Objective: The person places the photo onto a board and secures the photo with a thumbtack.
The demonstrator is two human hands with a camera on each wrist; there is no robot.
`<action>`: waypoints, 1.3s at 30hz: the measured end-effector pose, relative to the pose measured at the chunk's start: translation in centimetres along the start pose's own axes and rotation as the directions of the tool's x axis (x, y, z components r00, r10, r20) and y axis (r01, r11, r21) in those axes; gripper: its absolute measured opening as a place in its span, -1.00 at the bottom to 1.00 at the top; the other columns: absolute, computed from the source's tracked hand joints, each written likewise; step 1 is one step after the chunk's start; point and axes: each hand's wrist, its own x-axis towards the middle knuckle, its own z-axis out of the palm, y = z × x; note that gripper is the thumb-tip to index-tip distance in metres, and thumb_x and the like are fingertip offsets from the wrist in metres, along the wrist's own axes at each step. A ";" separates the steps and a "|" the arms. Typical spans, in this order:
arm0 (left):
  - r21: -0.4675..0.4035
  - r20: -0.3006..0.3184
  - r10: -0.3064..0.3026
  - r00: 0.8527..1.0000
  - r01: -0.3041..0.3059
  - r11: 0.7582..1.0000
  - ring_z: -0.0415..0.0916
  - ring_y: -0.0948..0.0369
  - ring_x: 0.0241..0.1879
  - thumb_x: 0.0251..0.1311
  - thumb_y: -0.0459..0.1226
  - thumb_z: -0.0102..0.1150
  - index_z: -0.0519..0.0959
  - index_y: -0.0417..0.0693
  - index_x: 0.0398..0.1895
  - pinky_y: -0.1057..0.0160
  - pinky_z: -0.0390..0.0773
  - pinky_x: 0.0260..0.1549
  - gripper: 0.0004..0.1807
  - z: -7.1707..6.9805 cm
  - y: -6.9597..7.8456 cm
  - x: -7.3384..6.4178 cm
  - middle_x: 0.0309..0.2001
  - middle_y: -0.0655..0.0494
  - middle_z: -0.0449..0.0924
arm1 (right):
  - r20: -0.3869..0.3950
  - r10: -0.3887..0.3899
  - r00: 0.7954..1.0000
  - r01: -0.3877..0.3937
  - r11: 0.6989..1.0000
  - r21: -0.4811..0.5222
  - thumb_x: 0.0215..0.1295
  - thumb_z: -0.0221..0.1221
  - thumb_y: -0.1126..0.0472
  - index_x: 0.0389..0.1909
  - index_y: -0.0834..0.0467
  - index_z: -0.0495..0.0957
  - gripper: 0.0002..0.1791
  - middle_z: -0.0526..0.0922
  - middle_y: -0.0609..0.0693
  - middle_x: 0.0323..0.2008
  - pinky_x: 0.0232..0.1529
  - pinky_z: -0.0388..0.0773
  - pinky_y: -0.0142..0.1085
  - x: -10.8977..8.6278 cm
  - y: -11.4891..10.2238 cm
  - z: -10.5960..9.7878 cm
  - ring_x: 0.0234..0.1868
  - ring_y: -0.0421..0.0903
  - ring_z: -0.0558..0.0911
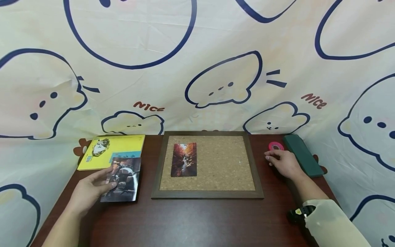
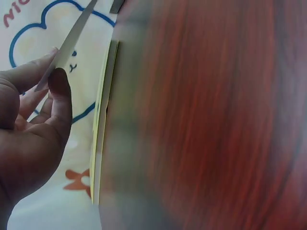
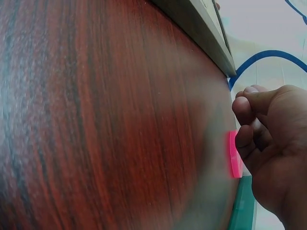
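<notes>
My left hand (image 1: 89, 188) pinches a dark glossy picture card (image 1: 126, 181) between thumb and fingers, at its left edge. In the left wrist view the card (image 2: 64, 50) shows nearly edge-on. My right hand (image 1: 284, 164) is at the right beside a pink ring-shaped roll (image 1: 275, 145), its fingers curled and the thumb close to the index fingertip. No held thing shows between them in the right wrist view, where the pink roll (image 3: 234, 153) lies past the fingers. Between the hands, a cork board (image 1: 222, 164) with a brown frame bears an autumn-coloured picture card (image 1: 184, 160) on its left part.
A yellow book (image 1: 123, 142) lies at the table's back left, partly covered by the held card in the head view. A dark green case (image 1: 302, 154) lies at the back right beside the right hand. Patterned white cloth (image 1: 216, 79) rises behind the brown table (image 1: 197, 219).
</notes>
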 end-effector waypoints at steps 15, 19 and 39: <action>-0.062 0.046 0.111 0.993 -0.108 0.992 0.50 -0.18 0.26 0.23 0.04 0.46 0.36 0.04 0.55 0.30 0.63 -0.14 -0.14 3.6 3.3 1.7 0.39 -0.30 0.42 | -0.042 0.024 0.999 -0.022 0.998 0.053 0.50 0.25 0.13 -0.05 0.11 0.70 -0.83 0.70 -0.08 -0.43 -0.41 0.51 -0.28 -0.1 -0.4 0.5 -0.37 -0.11 0.66; -0.100 0.062 0.127 0.990 -0.120 0.988 0.50 -0.15 0.24 0.24 0.00 0.46 0.37 0.04 0.55 0.32 0.64 -0.14 -0.16 4.4 3.8 2.0 0.40 -0.27 0.41 | -0.041 0.010 0.999 -0.007 0.997 0.077 0.50 0.25 0.17 -0.07 0.12 0.69 -0.86 0.72 -0.05 -0.40 -0.40 0.54 -0.29 -0.1 -0.4 0.7 -0.36 -0.10 0.68; -0.235 0.095 0.109 0.990 -0.084 0.968 0.60 0.02 0.02 0.19 -0.16 0.52 0.44 0.07 0.49 0.25 0.70 -0.17 -0.22 8.1 7.3 3.4 0.34 -0.17 0.45 | -0.061 0.038 0.997 -0.032 0.996 0.085 0.48 0.27 0.09 -0.08 0.06 0.69 -0.84 0.65 -0.01 -0.41 -0.45 0.48 -0.23 0.6 -1.7 1.8 -0.40 -0.01 0.53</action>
